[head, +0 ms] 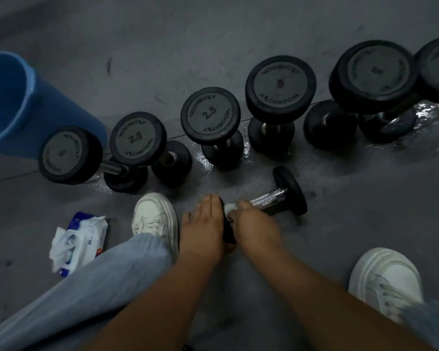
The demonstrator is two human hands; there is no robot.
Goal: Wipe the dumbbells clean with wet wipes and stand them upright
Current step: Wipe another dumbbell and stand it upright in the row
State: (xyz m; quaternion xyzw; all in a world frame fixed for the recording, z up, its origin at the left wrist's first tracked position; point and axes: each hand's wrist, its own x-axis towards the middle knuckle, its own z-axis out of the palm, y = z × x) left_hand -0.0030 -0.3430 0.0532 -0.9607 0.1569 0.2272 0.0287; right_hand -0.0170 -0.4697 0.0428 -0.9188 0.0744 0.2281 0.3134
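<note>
A small black dumbbell [287,190] with a chrome handle lies on its side on the grey floor between my feet. My left hand [203,230] grips its near weight head, fingers curled over the top. My right hand [254,224] holds a white wet wipe [230,208] pressed against the handle where it meets that head. Behind it, several black dumbbells stand upright in a row, among them two marked 2.5 [209,115] [137,138] and one marked 5 [280,86]. A wet wipes pack [83,239] lies open on the floor to the left.
A blue bucket [18,102] stands at the far left behind the row. My white shoes [155,219] [385,279] flank the lying dumbbell. Wet, shiny patches cover the floor [390,193] around the row, mostly at the right.
</note>
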